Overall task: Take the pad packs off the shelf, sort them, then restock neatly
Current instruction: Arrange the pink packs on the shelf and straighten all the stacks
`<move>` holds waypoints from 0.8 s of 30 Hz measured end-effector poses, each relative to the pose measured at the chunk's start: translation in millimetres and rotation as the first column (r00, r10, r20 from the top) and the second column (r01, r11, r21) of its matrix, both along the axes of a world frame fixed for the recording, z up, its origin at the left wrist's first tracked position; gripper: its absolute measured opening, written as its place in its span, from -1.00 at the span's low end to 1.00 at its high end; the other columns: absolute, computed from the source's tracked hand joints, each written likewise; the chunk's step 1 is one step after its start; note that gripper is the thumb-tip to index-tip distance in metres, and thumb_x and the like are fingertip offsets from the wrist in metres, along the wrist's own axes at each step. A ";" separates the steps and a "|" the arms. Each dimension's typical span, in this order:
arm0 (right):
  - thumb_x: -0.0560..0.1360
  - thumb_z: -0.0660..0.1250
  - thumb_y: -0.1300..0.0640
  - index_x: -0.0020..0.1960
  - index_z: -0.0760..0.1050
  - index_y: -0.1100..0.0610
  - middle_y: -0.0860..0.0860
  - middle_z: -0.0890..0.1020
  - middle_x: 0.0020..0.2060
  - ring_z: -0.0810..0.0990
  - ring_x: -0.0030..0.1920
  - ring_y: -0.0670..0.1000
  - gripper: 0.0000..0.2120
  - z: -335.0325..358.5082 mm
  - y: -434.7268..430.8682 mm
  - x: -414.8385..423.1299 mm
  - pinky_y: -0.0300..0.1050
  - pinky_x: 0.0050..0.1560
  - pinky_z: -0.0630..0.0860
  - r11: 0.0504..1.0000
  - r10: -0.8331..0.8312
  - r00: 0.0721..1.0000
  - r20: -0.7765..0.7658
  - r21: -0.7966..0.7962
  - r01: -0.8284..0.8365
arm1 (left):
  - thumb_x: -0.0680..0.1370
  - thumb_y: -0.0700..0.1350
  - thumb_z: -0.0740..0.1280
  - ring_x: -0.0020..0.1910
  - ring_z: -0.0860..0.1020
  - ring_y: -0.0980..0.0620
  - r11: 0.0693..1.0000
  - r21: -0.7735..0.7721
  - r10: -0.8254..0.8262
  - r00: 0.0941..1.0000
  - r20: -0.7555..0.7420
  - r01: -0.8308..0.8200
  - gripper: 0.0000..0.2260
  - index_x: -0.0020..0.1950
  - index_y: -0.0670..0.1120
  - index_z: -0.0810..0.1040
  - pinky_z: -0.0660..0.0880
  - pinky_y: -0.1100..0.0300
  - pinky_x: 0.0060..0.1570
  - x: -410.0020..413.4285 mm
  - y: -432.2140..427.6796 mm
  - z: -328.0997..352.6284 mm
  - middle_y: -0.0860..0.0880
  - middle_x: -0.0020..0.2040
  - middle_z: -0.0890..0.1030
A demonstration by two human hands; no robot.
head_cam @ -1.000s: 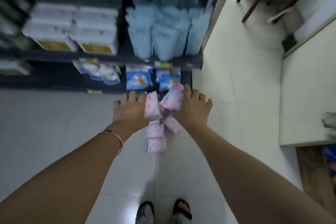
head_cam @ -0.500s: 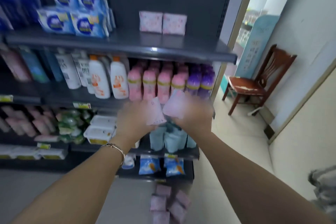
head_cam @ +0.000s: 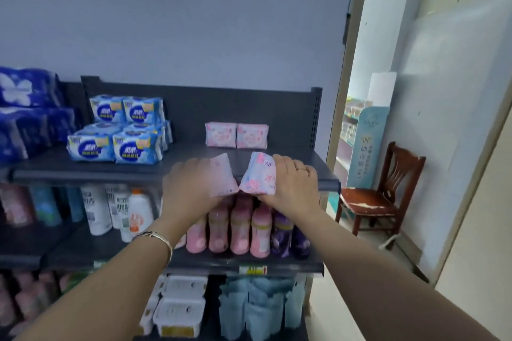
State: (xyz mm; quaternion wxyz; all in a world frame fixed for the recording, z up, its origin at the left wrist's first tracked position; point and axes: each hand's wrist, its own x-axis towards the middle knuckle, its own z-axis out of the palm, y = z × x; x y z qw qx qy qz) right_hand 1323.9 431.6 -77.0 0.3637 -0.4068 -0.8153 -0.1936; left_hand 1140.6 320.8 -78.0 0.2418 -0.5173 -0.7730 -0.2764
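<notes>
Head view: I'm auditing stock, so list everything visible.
shelf unit: one, dark grey
shelved pad packs: two, pink, top shelf back
left pad pack: one, pink, in left hand
right pad pack: one, pink-blue, in right hand
blue-white packs: several, top shelf left
dark blue packs: several, far left
pink bottles: several, middle shelf
purple bottles: two visible, right of pink
white bottles: several, middle shelf left
pale blue pouches: many, lower shelf
chair: one, brown, right
left hand: grips left pad pack
right hand: grips right pad pack

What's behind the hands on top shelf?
Two pink pad packs side by side at the back panel. Left hand, right hand and held packs cover part of the shelf front.
</notes>
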 end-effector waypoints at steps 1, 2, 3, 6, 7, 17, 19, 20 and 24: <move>0.14 0.41 -0.40 0.21 0.47 0.09 -0.03 0.60 -0.02 0.59 -0.04 0.09 -0.20 6.4 12.5 -5.7 0.03 -0.04 0.46 1.000 -0.002 1.000 -0.001 0.011 0.002 | 0.29 0.15 0.49 0.19 0.36 -0.22 1.000 0.006 0.004 1.000 -0.015 -0.004 -0.31 0.33 -0.07 0.39 0.32 -0.12 0.10 -5.1 10.8 7.2 -0.08 0.23 0.45; 0.10 0.45 -0.39 0.19 0.48 0.09 -0.02 0.60 -0.03 0.60 -0.06 0.09 -0.18 12.8 25.1 -11.5 0.02 -0.06 0.47 1.000 -0.005 1.000 -0.003 0.016 0.005 | 0.29 0.11 0.49 0.21 0.35 -0.21 1.000 0.009 0.011 1.000 -0.027 -0.011 -0.32 0.33 -0.07 0.39 0.32 -0.12 0.11 -10.1 21.9 14.3 -0.07 0.24 0.44; 0.07 0.48 -0.36 0.19 0.49 0.10 -0.01 0.60 -0.04 0.60 -0.07 0.10 -0.17 18.6 38.2 -17.5 0.03 -0.07 0.47 1.000 -0.005 1.000 -0.011 0.028 0.006 | 0.30 0.06 0.49 0.23 0.33 -0.20 1.000 0.009 0.016 0.999 -0.038 -0.016 -0.34 0.34 -0.07 0.37 0.31 -0.12 0.13 -15.2 33.3 21.2 -0.06 0.26 0.42; 0.06 0.51 -0.31 0.22 0.48 0.12 0.03 0.59 -0.01 0.59 -0.04 0.14 -0.15 33.9 73.9 -34.4 0.06 -0.05 0.45 1.000 0.002 1.000 0.003 0.002 -0.002 | 0.32 0.00 0.45 0.28 0.27 -0.15 0.999 -0.025 0.041 0.998 -0.045 -0.043 -0.35 0.36 -0.05 0.32 0.29 -0.09 0.17 -29.7 64.2 37.5 -0.02 0.30 0.36; 0.12 0.50 -0.30 0.27 0.44 0.11 0.03 0.58 0.04 0.56 0.02 0.15 -0.16 36.1 84.5 -40.0 0.09 0.00 0.42 1.000 0.015 1.000 0.020 -0.017 -0.015 | 0.34 0.00 0.43 0.29 0.26 -0.14 0.998 -0.030 0.047 0.997 -0.054 -0.048 -0.37 0.37 -0.04 0.31 0.28 -0.08 0.18 -35.0 73.4 40.0 -0.02 0.30 0.35; 0.34 0.43 -0.21 0.47 0.11 0.02 -0.03 0.36 0.30 0.31 0.31 0.14 -0.16 29.4 159.5 -91.4 0.11 0.17 0.32 0.984 0.053 0.977 0.208 -0.176 -0.016 | 0.39 0.10 0.40 0.23 0.31 -0.09 0.989 -0.143 0.016 0.992 -0.128 -0.034 -0.43 0.33 0.01 0.31 0.43 -0.04 -0.02 -99.0 163.3 23.4 0.03 0.24 0.38; 0.33 0.46 -0.20 0.49 0.10 0.03 0.00 0.38 0.30 0.34 0.29 0.15 -0.11 24.5 168.7 -100.5 0.12 0.18 0.32 0.988 0.017 0.964 0.265 -0.152 0.025 | 0.31 0.11 0.48 0.16 0.39 -0.14 0.984 -0.179 -0.037 0.987 -0.159 0.008 -0.39 0.29 -0.03 0.37 0.44 -0.04 -0.08 -110.0 181.3 18.4 -0.02 0.17 0.44; 0.31 0.47 -0.20 0.50 0.11 0.04 0.02 0.40 0.30 0.37 0.27 0.16 -0.08 21.6 173.4 -105.8 0.12 0.17 0.33 0.988 0.008 0.959 0.282 -0.150 0.036 | 0.23 0.11 0.53 0.09 0.44 -0.16 0.983 -0.183 -0.058 0.982 -0.179 0.024 -0.34 0.24 -0.04 0.40 0.47 -0.04 -0.15 -116.3 190.4 14.9 -0.04 0.11 0.48; 0.04 0.61 -0.23 0.39 0.36 0.09 0.03 0.53 0.13 0.52 0.07 0.14 0.01 17.6 191.5 -126.3 0.14 0.00 0.44 0.986 -0.101 0.965 0.241 -0.103 0.129 | 0.11 0.09 0.58 0.02 0.49 -0.19 0.982 -0.175 -0.113 0.971 -0.210 0.076 -0.21 0.27 -0.07 0.40 0.47 -0.02 -0.20 -137.3 222.2 8.3 -0.08 0.09 0.51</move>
